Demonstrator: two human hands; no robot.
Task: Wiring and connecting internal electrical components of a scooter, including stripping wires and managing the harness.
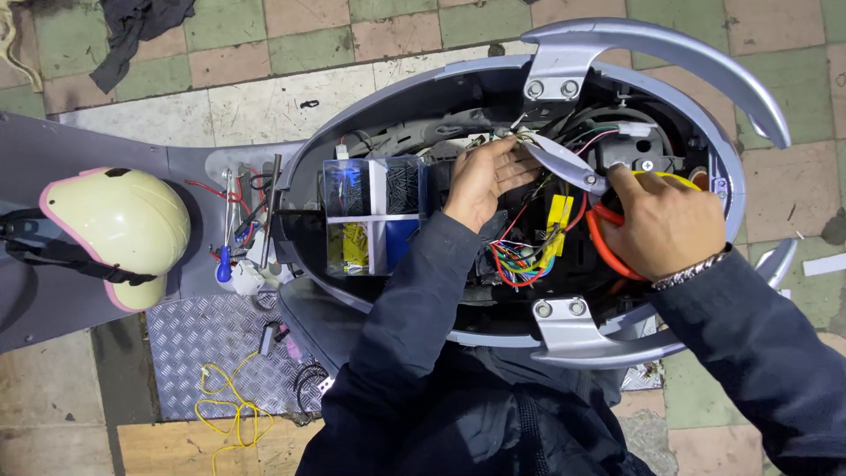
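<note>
Both hands work inside the open grey plastic scooter body [723, 167], whose seat is removed. Left hand [483, 181] reaches into the cavity with fingers curled together, pinching thin wires near the far rim; exactly which wire it grips cannot be told from this view. Right hand [663, 220] is closed around the red-handled steel cutting pliers [573, 166], whose pointed polished jaws angle left and far, tips just beside the left fingertips. A metal link bracelet [692, 271] sits on the right wrist.

Near both hands, between them, lies a bundle of multicoloured insulated wires [515, 260] with a yellow plastic connector [558, 214]. Left of the left hand, a clear-wrapped block of battery cells [374, 216] fills the cavity's left part.

A curved silver-grey grab rail [670, 48], smooth and glossy, is bolted across the far rim. On the grey footboard at the left rest a cream helmet with pink trim [119, 231] and several hand tools [242, 225].

The scooter stands on a ribbed aluminium tread plate [198, 344], with loose yellow wire [229, 410] at its near edge. Worn green and pink floor tiles [308, 40] surround it; a dark cloth [132, 26] lies at the far left.
</note>
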